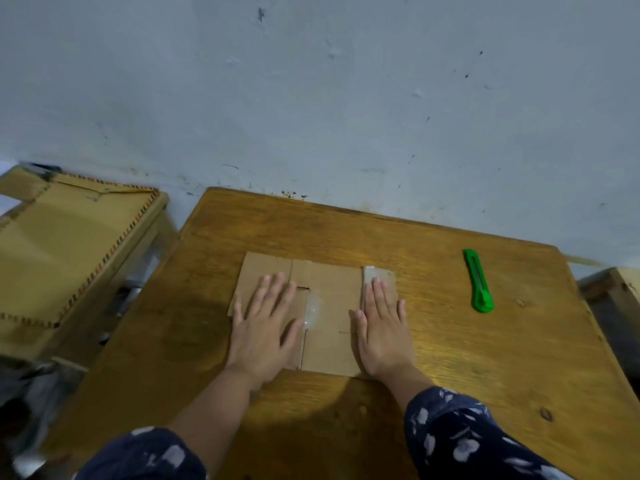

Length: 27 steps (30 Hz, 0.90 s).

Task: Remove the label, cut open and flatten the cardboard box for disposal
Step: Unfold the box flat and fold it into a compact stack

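Cardboard box [332,306]: lies flat, opened out, at centre of frame on the wooden tabletop [450,341]. Panels and flaps visible as one flat sheet; a slit shows between two flaps in its left half. Strip of clear tape [312,311] runs along a seam just left of the sheet's middle; a second glossy taped patch [375,273] sits at the sheet's upper right corner.

Left hand [263,327]: palm down on the left part of the sheet, fingers [273,289] straight and spread, pressing the cardboard, gripping nothing. Thumb points toward the tape strip.

Right hand [382,327]: palm down on the right edge of the sheet, fingers straight and close together, tips reaching the glossy patch. Also flat, gripping nothing. Both forearms enter from the lower edge of the frame; dark blue sleeves [460,441] with white pattern pushed up from the wrists.

Green utility knife [478,280]: lies on the tabletop in the right of the frame, well apart from the right hand, long axis running roughly up-down in the picture. Whether the blade is out cannot be told.

Surroundings: grey-blue scuffed wall [311,98] fills the upper half. At left of the frame, a large cardboard piece [69,244] with a dashed border pattern rests beside the tabletop.
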Each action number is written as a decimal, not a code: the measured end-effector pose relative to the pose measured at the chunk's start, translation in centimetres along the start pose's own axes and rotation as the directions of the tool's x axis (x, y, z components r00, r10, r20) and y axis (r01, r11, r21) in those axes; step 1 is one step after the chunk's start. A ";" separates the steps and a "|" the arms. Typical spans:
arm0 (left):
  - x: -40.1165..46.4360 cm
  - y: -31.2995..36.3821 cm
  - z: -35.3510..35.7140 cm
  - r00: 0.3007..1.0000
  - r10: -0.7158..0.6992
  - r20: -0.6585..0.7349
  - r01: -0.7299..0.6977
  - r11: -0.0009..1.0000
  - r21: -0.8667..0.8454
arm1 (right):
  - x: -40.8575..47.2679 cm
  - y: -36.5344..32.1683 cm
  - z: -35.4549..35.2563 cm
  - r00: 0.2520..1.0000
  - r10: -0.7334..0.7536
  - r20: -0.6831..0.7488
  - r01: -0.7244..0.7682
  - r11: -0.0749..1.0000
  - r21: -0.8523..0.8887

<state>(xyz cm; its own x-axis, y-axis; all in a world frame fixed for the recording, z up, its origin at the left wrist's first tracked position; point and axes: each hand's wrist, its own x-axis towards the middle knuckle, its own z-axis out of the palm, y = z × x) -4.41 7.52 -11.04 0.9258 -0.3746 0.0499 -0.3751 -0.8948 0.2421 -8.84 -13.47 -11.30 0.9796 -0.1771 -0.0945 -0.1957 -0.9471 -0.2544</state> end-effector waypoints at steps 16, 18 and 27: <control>-1.5 -1.7 -1.7 0.857 -0.514 -0.039 0.388 0.693 -0.608 | 0.1 1.4 -1.0 0.999 -0.039 -0.025 0.044 0.969 0.242; -1.6 -1.4 -2.1 0.860 -0.509 -0.037 0.369 0.672 -0.642 | 0.0 2.1 -1.1 0.998 -0.063 -0.027 0.068 0.959 0.274; -1.7 1.1 -1.7 0.900 -0.435 -0.005 0.302 0.633 -0.712 | -0.4 2.6 -1.5 0.994 -0.069 -0.080 0.094 0.923 0.372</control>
<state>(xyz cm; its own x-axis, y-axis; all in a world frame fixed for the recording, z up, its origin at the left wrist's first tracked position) -6.31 7.54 -9.23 0.9970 0.0533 -0.0557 0.0751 -0.5069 0.8587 -9.71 -16.26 -10.47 0.9913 -0.1318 0.0005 -0.1049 -0.7914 -0.6022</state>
